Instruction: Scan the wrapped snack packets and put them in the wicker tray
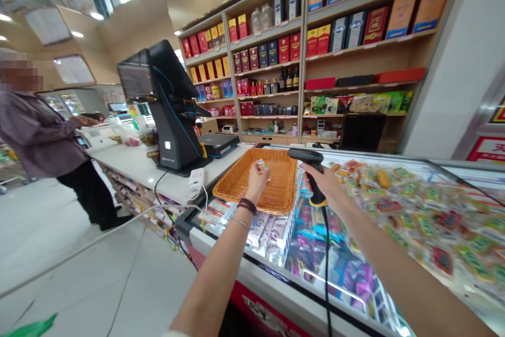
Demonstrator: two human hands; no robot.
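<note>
Here, small item (261,163) between left fingers (265,173); scanner (307,156) within right fingers (322,180).

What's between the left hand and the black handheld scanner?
In the head view, the right part of the orange-brown woven wicker basket.

The woven wicker basket (282,182) was orange-brown, the barcode scanner (307,156) black with a yellow-orange edge at its base. The small packet (261,164) showed white and green. The beaded bracelet (247,205) was dark brown, the checkout terminal (171,116) black, the tabletop (134,169) white. The freezer's front panel (272,312) was red with pale lettering; a bystander's shirt (43,132) was muted purple, the trousers (84,187) black.
</note>
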